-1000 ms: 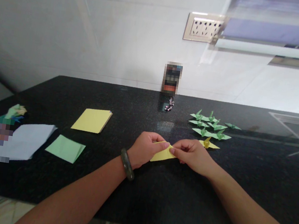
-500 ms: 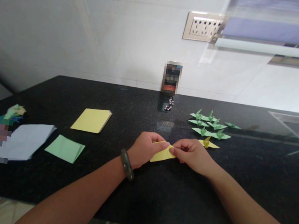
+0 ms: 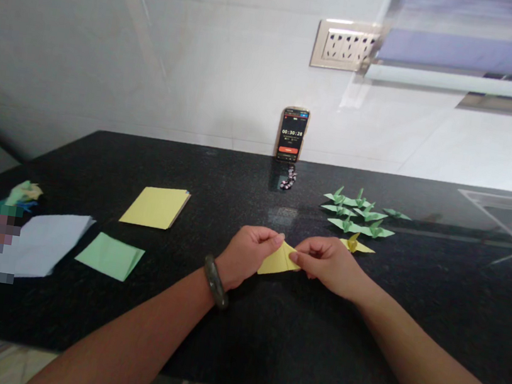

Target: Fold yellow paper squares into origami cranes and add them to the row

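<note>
A folded piece of yellow origami paper (image 3: 276,262) is held between my two hands just above the black counter. My left hand (image 3: 249,256), with a dark bangle (image 3: 216,282) at the wrist, pinches its upper left part, thumb on top. At its right corner my right hand (image 3: 326,264) grips it between thumb and fingers; the fingers beneath are partly hidden. Just behind my right hand lies a yellow paper crane (image 3: 354,244), partly covered by it. Several green paper cranes (image 3: 353,212) stand grouped beyond.
To the left lie a stack of yellow paper (image 3: 154,207), a folded green sheet (image 3: 111,257), white paper (image 3: 51,243) and a crumpled coloured bundle (image 3: 24,194). A phone showing a timer (image 3: 291,135) leans on the wall. A hob edge (image 3: 509,221) is at far right.
My left thumb has slid up and left, away from my right thumb, baring more of the yellow paper and its crease. Both hands keep their hold.
</note>
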Available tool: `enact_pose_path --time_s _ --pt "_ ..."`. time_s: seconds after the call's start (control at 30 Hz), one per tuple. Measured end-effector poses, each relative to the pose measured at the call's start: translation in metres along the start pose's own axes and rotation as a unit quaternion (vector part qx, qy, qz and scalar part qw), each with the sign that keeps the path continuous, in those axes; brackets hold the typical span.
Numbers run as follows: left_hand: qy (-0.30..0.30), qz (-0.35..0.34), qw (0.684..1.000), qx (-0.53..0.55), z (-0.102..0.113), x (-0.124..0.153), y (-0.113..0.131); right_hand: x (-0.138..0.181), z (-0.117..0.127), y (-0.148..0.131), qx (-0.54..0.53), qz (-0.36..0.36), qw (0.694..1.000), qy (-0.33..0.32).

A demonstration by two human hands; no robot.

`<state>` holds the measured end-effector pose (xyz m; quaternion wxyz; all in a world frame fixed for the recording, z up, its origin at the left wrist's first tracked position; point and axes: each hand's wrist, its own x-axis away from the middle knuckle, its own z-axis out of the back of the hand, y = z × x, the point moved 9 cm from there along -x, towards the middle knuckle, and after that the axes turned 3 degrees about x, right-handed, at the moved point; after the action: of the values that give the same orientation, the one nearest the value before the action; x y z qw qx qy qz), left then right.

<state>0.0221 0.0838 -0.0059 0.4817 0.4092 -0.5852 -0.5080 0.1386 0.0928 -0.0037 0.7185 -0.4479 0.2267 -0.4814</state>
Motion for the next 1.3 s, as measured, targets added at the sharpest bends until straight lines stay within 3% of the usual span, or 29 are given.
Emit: enact_pose_path --time_s 0.33,0.53,0.7,0.97,1.3 --pt "0.034 -0.052 0.993 -0.098 0.008 -0.001 0.012 0.000 -0.006 0.000 -0.013 0.010 1.000 -0.011" --pt "0.029 -0.047 0.989 -0.139 0.004 0.001 0.008 -0.001 -0.008 0.000 -0.023 0.031 0.999 -0.012" --pt "0.036 -0.059 0.987 -0.143 0.004 0.002 0.011 -0.001 -0.006 -0.001 0.004 0.031 0.999 -0.009" --pt "0.099 -0.056 0.989 -0.091 0.027 0.000 0.018 -0.002 0.013 -0.003 0.049 0.029 0.998 0.008" --pt "0.113 -0.043 0.990 -0.071 0.028 -0.001 0.010 -0.001 0.018 0.005 -0.047 -0.030 0.997 0.055"
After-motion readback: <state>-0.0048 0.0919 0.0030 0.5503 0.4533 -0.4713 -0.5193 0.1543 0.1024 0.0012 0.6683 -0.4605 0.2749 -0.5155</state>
